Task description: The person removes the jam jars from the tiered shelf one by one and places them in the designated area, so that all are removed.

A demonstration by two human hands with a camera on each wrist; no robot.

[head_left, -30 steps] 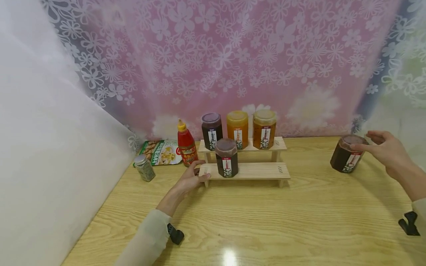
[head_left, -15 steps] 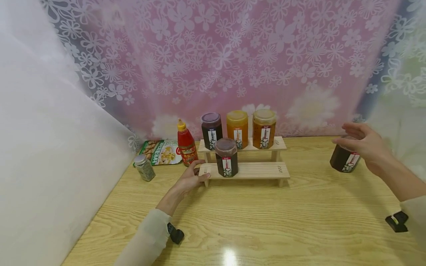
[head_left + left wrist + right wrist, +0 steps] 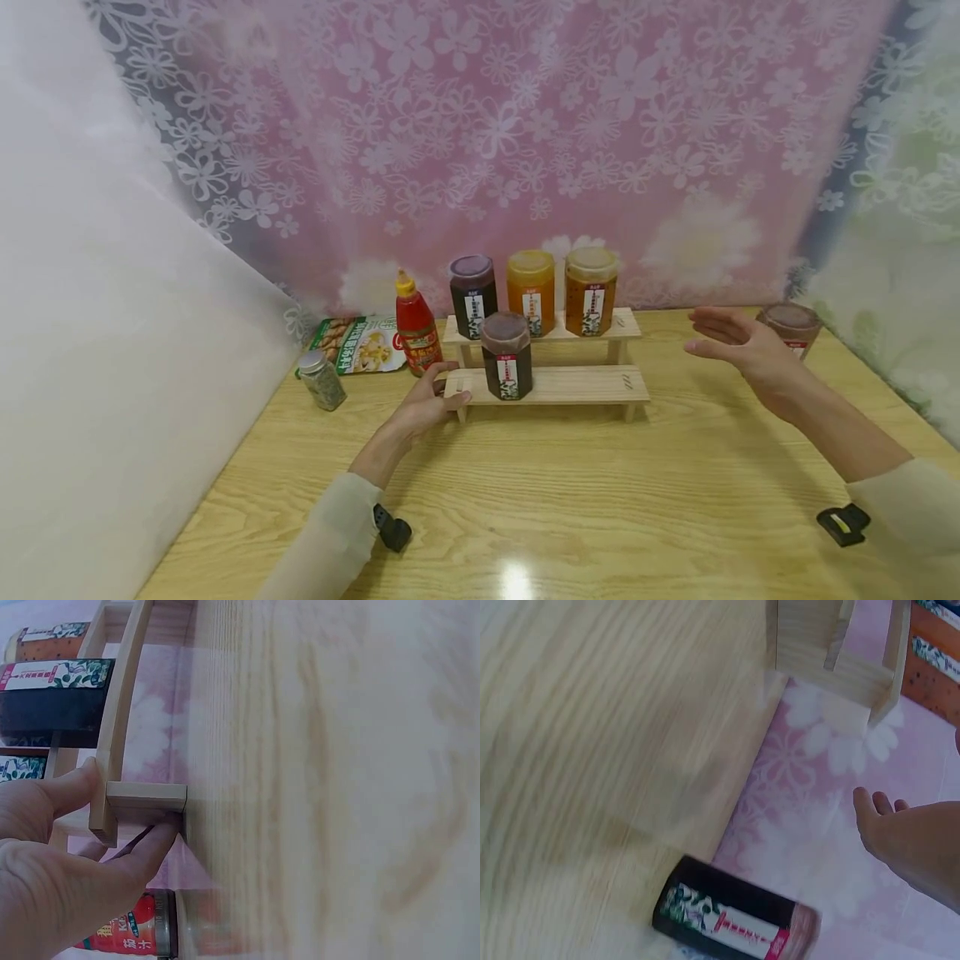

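My left hand grips the left end of a two-tier wooden display rack, thumb on the lower plank; in the left wrist view its fingers wrap behind the leg. On that plank stands a dark jam jar. The upper plank carries another dark jar, an orange jar and an amber jar. My right hand hovers right of the rack, fingers extended, holding nothing. Behind it, partly hidden, a dark jar stands on the table, seen whole in the right wrist view.
Left of the rack stand a red sauce bottle with a yellow cap and a small seasoning shaker. A green and white food packet lies behind them. A pink floral curtain backs the wooden table.
My right hand has drawn away from the right-hand jar and moved left toward the rack. The left hand keeps its grip on the rack, and the jars stay in place.
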